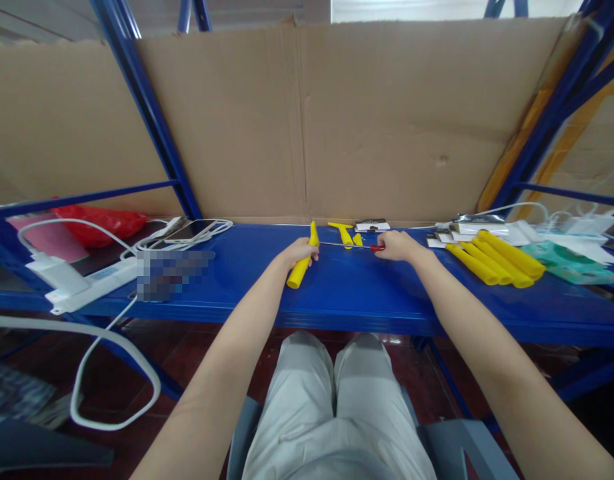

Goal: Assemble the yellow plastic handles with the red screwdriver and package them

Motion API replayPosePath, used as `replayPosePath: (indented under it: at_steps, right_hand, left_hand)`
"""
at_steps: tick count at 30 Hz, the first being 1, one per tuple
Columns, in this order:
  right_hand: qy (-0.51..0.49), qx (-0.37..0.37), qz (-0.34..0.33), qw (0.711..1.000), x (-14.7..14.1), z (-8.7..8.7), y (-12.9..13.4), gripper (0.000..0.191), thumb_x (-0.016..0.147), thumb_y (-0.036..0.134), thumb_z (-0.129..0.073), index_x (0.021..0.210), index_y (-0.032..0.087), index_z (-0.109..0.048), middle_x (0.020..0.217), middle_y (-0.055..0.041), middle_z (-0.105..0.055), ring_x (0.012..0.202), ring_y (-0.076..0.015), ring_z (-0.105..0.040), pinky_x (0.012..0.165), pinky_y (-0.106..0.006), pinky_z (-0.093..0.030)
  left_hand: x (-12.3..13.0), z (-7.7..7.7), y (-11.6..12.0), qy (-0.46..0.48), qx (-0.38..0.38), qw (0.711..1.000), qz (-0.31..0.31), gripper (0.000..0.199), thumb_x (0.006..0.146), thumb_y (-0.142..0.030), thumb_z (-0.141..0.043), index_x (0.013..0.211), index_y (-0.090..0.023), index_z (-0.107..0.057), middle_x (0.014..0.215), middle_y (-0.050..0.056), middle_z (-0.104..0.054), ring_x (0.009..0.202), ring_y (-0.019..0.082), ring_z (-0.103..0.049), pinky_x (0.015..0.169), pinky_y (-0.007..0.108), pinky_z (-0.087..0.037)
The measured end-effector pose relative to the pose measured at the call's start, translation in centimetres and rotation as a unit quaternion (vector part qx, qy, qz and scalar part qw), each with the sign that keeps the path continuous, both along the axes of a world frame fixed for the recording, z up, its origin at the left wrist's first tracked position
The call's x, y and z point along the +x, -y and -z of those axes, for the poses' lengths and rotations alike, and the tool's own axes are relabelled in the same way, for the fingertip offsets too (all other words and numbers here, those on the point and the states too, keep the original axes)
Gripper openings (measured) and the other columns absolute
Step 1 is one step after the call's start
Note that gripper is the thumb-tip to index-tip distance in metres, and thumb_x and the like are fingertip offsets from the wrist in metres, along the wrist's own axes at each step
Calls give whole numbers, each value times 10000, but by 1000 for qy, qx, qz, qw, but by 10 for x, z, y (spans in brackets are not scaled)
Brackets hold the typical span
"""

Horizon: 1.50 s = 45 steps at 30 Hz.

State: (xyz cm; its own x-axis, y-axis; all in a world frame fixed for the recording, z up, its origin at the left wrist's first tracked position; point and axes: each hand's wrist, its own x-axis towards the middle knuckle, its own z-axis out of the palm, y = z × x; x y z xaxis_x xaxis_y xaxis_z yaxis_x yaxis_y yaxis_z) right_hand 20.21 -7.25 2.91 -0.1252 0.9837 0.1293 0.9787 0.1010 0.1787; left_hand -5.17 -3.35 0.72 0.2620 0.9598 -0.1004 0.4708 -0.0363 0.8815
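My left hand point(303, 251) is closed around a yellow plastic handle point(299, 274), which stands tilted over the blue shelf with its narrow end up and away from me. In my right hand point(395, 245) is a screwdriver point(376, 248) with a red grip. Its long thin shaft runs leftward, level, and its tip meets the yellow handle beside my left fingers. Just behind the shaft lie a yellow T-shaped piece point(345, 233) and a small yellow part point(357, 239). How the tip sits in the handle is too small to tell.
Several yellow tubes point(497, 260) lie at right beside a green plastic bag point(567, 261) and white packets point(479, 228). A white power strip point(94, 287) with cables stands at left, near a red bag point(104, 223). A cardboard wall point(377, 127) closes off the back of the blue shelf point(357, 287).
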Motion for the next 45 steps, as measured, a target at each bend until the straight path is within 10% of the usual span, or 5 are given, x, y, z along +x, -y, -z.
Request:
replayPosePath:
  at_steps: [45]
  right_hand:
    - [-115, -54, -41, 991, 4, -1, 2, 137, 771, 280, -576, 752, 176, -663, 700, -33, -659, 670, -161, -599, 569, -232, -369]
  left_hand:
    - [2, -6, 8, -26, 15, 999, -28, 124, 753, -38, -505, 727, -159, -520, 440, -69, -424, 345, 88, -419, 420, 219, -391]
